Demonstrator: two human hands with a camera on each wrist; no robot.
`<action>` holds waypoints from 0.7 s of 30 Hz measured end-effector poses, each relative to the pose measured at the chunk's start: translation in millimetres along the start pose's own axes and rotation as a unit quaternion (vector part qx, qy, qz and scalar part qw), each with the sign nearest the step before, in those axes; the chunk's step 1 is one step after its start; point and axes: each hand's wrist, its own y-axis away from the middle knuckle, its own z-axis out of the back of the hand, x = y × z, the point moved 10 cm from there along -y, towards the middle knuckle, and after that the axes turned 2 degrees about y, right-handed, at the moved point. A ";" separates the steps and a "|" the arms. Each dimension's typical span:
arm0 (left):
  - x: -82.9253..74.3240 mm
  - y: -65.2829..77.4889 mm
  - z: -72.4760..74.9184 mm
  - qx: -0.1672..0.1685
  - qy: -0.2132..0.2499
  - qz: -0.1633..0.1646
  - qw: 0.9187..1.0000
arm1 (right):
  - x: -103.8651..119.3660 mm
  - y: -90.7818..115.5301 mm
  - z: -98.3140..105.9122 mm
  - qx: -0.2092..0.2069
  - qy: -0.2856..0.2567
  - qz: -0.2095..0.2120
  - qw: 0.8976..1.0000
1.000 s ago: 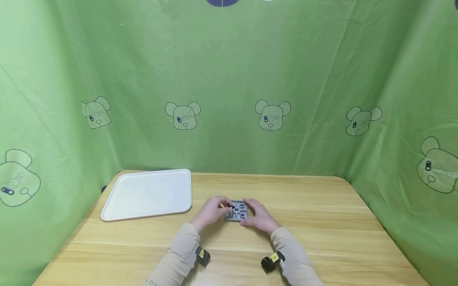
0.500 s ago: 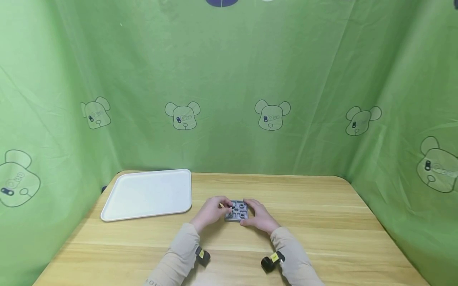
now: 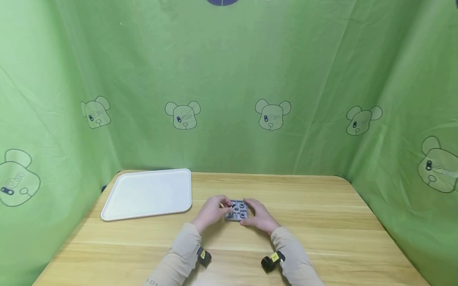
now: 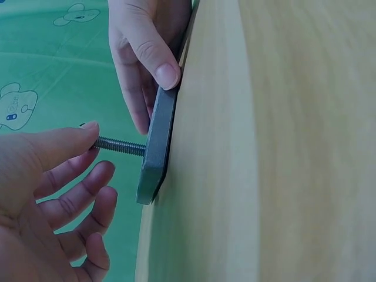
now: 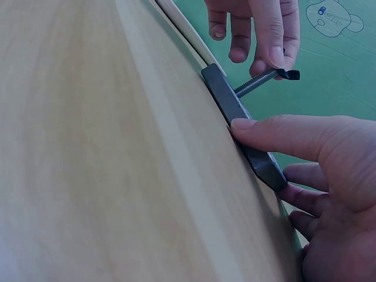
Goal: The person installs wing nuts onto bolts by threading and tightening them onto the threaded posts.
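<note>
A grey square plate (image 3: 244,211) with raised ribs and round holes lies on the wooden table. From its near left part stands a threaded screw (image 4: 120,145), one end at the plate and a black head (image 5: 292,74) at the other. My left hand (image 3: 210,212) pinches the screw near that head between thumb and index finger, its other fingers loosely bent. On the opposite side my right hand (image 3: 262,217) grips the plate by its edges, the thumb on the near edge and the fingers around the far right corner.
To the left on the table (image 3: 322,222) lies a white rectangular tray (image 3: 150,194). Green curtains (image 3: 229,151) printed with bear heads surround the table at the back and both sides. Each sleeve carries a small black strapped-on camera (image 3: 268,263).
The black head of the screw shows at a slightly different angle between the left fingers. Both hands, the plate and the tray keep nearly the same places.
</note>
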 end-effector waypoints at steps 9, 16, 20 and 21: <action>-0.4 -0.5 -0.3 -0.002 -0.005 0.001 1.000 | -0.4 -1.4 -0.3 0.000 -0.002 0.003 1.000; -1.9 0.2 -0.5 0.007 0.003 -0.010 1.000 | -0.2 -0.1 0.2 -0.001 0.007 0.002 1.000; -1.7 -0.2 -1.0 0.013 0.006 -0.013 1.000 | 0.3 -0.1 0.2 -0.001 0.008 0.001 1.000; -1.7 -0.3 -1.0 0.014 0.006 -0.015 1.000 | 0.7 -0.1 0.3 -0.002 0.008 0.002 1.000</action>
